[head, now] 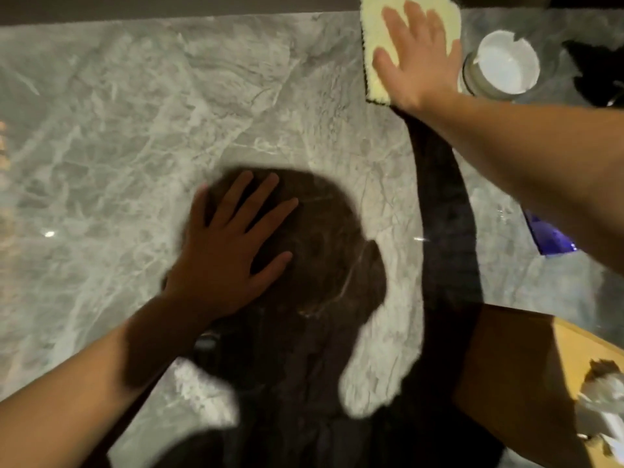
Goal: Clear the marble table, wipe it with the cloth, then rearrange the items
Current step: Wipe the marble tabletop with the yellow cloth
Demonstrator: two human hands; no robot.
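One marble table (pixel 135 130), one cloth (pixel 374 35), one white ashtray (pixel 506 62), two hands (pixel 229 251).

Strong light from behind and above throws a hard head-and-arms shadow across the near table (pixel 135 130), glints speckle the polished marble at left and right, edges bow, and the whole view is motion-soft.

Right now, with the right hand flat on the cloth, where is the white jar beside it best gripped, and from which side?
Probably by the jar's round side wall, below the white lid, from above and its right. It stands upright, and the right hand with the cloth crowds its left, while something dark lies further right.
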